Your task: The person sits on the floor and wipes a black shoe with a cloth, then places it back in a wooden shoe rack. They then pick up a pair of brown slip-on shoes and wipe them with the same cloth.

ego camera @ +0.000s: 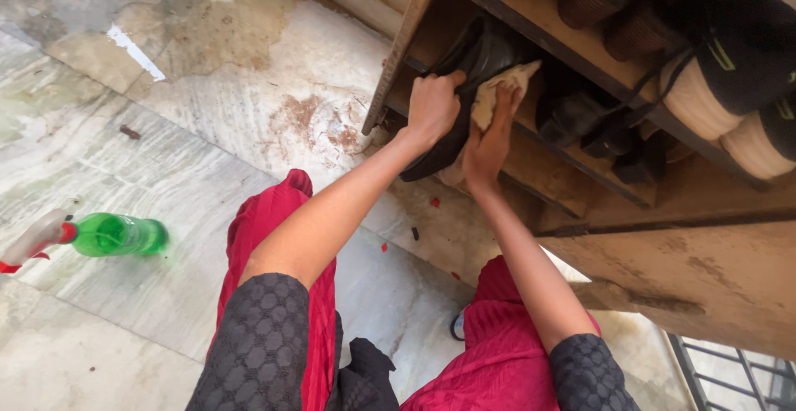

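hands are both up at the wooden shoe rack [572,204], working on one black leather shoe [464,71] that is sitting tipped at the left end of the middle shelf, partly pulled out over the edge. your left hand [433,106] is curling its fingers over the shoe's upper, clamping it so it is not sliding back into the shelf while you are rubbing. your right hand [491,133] is pinching a crumpled beige cloth [502,87] between thumb and fingers and pressing it flat against the shoe's side, just beside the left hand; the two hands are nearly touching, which is letting one brace against the push of the other.

you are crouching close, knees in red fabric on either side, so that your arms are reaching upward to the shelf rather than lifting the shoe down. further along the same shelf, darker shoes [597,121] are lying well apart from the one you are holding, and black-and-cream footwear [730,96] is standing on the shelf above. a green plastic spray bottle with a red-and-white trigger [99,235] is lying on its side on the stained marble floor [249,87] to your left, well away from both hands, parked where it is out of the way.
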